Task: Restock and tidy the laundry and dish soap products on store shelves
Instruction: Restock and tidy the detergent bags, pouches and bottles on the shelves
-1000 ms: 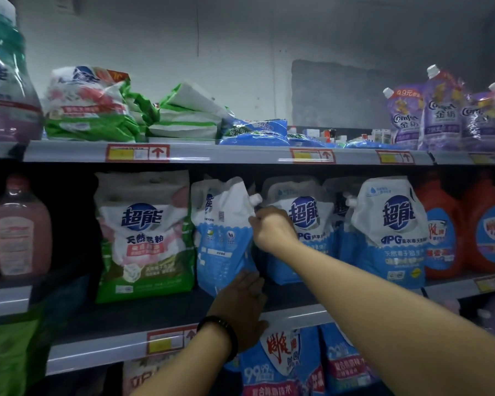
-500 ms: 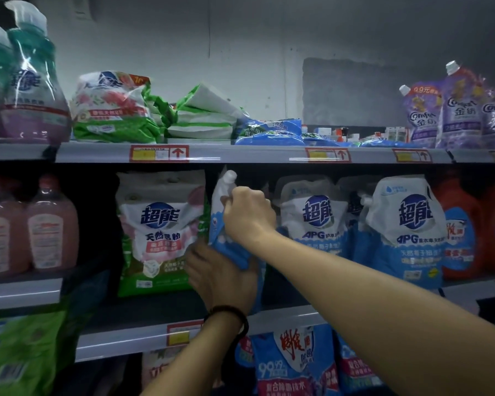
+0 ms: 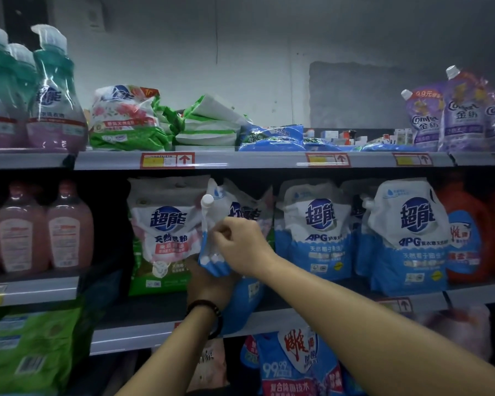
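A blue and white spouted detergent pouch stands on the middle shelf, its white cap pointing up and left. My right hand is closed on the pouch's left edge about halfway up. My left hand, with a dark bead bracelet on the wrist, holds the pouch from below. To its left stands a green and white powder bag. Two matching blue pouches stand to its right.
Pink bottles stand at the left of the middle shelf, orange jugs at the right. The top shelf carries pump bottles, flat green bags, blue packs and purple softener pouches. More pouches sit below.
The pouch has turned so that its cap faces left and it sits closer to the powder bag. Both hands have shifted left with it, and the view has panned left.
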`<state>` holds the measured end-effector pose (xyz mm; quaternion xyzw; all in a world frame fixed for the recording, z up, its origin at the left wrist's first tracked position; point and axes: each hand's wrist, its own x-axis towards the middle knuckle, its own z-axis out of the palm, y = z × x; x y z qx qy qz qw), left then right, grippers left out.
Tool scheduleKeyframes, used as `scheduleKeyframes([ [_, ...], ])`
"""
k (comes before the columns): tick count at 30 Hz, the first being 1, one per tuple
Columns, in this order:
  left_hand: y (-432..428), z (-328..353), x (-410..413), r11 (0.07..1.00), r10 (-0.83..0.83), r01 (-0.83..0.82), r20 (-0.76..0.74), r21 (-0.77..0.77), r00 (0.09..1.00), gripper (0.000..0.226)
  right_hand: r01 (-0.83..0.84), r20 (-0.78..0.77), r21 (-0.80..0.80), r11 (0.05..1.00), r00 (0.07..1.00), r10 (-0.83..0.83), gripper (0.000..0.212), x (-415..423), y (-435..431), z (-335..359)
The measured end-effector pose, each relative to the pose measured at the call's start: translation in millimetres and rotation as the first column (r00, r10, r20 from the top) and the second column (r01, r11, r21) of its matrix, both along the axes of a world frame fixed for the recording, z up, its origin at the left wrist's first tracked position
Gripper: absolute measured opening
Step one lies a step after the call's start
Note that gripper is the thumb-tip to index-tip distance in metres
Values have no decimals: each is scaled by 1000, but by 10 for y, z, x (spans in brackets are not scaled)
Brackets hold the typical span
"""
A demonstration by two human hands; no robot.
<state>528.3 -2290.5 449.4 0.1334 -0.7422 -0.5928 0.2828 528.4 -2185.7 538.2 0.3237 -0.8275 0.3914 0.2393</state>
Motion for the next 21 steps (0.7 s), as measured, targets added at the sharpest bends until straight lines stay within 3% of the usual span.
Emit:
scheduleKeyframes([
  [3, -40, -14, -49, 999, 17, -16, 3, -43, 1000, 98, 61, -2, -143, 988, 998, -62, 12, -157, 251, -228],
  [8, -148, -67, -100, 997, -61, 59, -59, -45, 996, 85, 149, 402, -98, 984, 910, -98, 52, -501, 656, -595],
  [10, -194, -102, -82, 990, -129, 123, -102, -62, 986, 67, 126, 510, -210, 969, 860, -2, 60, -585, 801, -665],
  [12, -242, -135, -68, 976, -203, 192, -115, -100, 972, 65, 36, 571, -325, 945, 804, 166, 66, -631, 941, -718],
  [16, -342, -135, -50, 949, -307, 295, -105, -115, 946, 54, -49, 587, -371, 928, 762, 275, 85, -693, 1097, -801],
  [21, -325, -59, -108, 930, -362, 347, -154, -119, 919, 42, -63, 623, -444, 894, 695, 359, 63, -770, 1153, -893],
])
